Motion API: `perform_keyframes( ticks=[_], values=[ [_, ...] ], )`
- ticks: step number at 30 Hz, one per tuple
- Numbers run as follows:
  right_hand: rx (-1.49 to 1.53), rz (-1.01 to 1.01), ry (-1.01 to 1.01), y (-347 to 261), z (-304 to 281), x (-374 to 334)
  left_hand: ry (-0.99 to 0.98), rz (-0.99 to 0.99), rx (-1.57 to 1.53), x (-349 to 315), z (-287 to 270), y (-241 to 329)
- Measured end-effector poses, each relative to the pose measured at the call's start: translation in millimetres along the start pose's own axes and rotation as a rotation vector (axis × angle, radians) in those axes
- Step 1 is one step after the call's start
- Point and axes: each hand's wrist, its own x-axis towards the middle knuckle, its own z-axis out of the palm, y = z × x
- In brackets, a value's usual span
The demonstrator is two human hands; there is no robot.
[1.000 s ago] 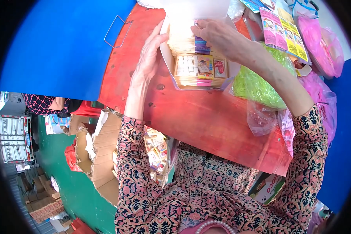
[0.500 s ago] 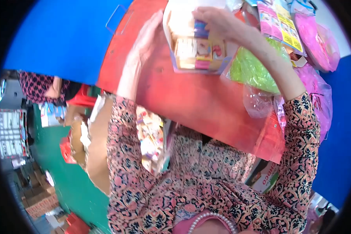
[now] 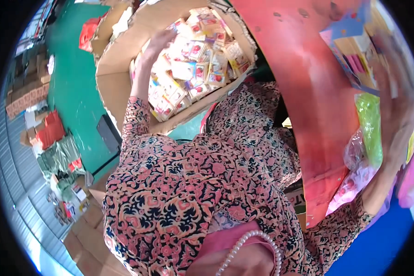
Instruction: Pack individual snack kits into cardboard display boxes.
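A large cardboard carton to my left holds a heap of small wrapped packets with red and yellow print. Over the heap's left part is my left hand, its fingertips blurred against the packets. On the red table at the far right stands a small open display box with blue edges and a few packets standing inside. My right hand is beside and partly in front of this box, smeared by motion. Whether either hand holds anything does not show.
The red tabletop lies between carton and display box. A green bag in clear plastic and pink plastic bags lie near my right forearm. Brown cartons and a red bag are on the green floor at left.
My view has swung left toward the carton. My left hand has gone from beside the display box to the heap of packets. My right hand remains near the display box.
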Motion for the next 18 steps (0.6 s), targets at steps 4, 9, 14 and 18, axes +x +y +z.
perform_keyframes(
  ticks=[4, 9, 14, 18],
  values=[
    [0.142, 0.051, -0.291, -29, 23, -23, 0.309, -0.167, 0.173, -34, 24, -107],
    [0.128, -0.071, -0.433, -38, 52, -25, 0.566, -0.038, 0.416, -71, 10, -189],
    [0.208, -0.073, -0.532, -52, 71, -23, 0.911, -0.096, 0.300, -94, 25, -189],
    [0.252, -0.073, -0.573, -55, 81, -25, 0.938, -0.265, 0.287, -126, 30, -202]
  ],
)
